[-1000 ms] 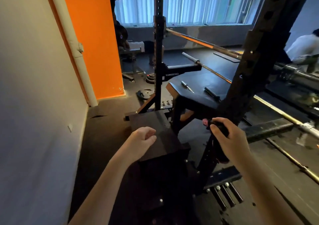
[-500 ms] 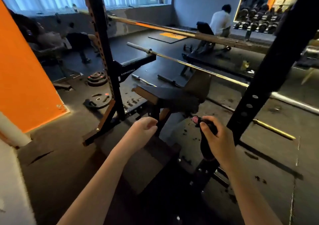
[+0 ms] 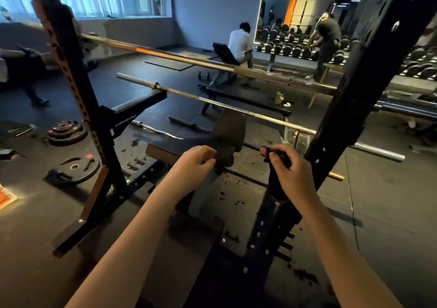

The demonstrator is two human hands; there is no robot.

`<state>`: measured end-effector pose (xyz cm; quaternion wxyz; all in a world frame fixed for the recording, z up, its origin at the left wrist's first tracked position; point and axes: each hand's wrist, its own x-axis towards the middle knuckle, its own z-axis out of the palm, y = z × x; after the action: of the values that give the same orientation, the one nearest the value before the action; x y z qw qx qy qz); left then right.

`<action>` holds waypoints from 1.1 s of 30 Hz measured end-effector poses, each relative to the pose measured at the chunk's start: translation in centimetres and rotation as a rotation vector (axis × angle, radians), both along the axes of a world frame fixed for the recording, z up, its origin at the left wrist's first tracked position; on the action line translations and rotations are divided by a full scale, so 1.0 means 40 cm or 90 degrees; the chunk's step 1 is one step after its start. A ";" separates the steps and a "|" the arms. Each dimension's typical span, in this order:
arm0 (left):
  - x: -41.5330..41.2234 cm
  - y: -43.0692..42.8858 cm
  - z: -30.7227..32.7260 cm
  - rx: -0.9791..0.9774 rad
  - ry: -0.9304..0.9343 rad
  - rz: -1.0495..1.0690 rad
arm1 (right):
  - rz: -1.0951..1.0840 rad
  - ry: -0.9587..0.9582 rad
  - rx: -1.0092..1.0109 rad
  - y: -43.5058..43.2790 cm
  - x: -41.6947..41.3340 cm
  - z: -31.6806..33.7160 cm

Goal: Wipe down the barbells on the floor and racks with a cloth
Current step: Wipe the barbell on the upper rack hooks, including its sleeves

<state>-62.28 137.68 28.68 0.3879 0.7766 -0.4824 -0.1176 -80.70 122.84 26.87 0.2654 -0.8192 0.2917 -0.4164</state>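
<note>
Dark rubber floor (image 3: 390, 213) all round; up front, big black rack (image 3: 71, 83), one holed post on the left, another rising on the right. Across it, two bars: upper barbell (image 3: 189, 60), long and brassy; lower barbell (image 3: 212, 103), silvery, resting on the left support arm and running down towards the right post. Lower still, flat on the floor, a wavy curl bar (image 3: 156, 130) beyond the bench, and a third straight bar (image 3: 335, 176) poking a golden end out from behind the right post. In the middle, under the lower barbell, a dark bench (image 3: 170, 147); off to the left on the floor, a stack of weight plates (image 3: 66, 132), and a single plate (image 3: 75, 167) lying flat nearer in. At the back, rows of dumbbells (image 3: 290, 47) by a mirror; a person in white (image 3: 240, 42) seated on another bench; a second person (image 3: 327, 35) bending over the dumbbells.

And now the hands, both raised in front of the bench: left hand (image 3: 194, 163) curled into a loose fist, thumb on top, nothing seen in it; right hand (image 3: 293, 173) just beside the right post, wrapped tight round a dark cloth (image 3: 274, 187), bunched, hanging below the fist, a pinkish edge peeping out above the fingers; not touching any barbell yet.
</note>
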 end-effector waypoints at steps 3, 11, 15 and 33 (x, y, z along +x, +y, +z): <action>0.065 -0.108 0.045 0.040 -0.090 -0.042 | -0.064 -0.013 -0.045 -0.124 0.067 0.034; 0.232 -0.499 0.120 0.033 -0.357 -0.122 | -0.232 -0.118 -0.132 -0.474 0.264 0.103; 0.288 -0.690 0.156 0.004 -0.411 -0.094 | -0.323 -0.135 -0.199 -0.601 0.307 0.133; 0.406 -1.024 0.226 0.196 -0.508 -0.106 | -0.423 0.182 -0.298 -0.724 0.416 0.142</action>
<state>-46.05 96.71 37.71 0.0397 0.7686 -0.6321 0.0905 -64.05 93.89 32.53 -0.1192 -0.7685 0.4708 -0.4166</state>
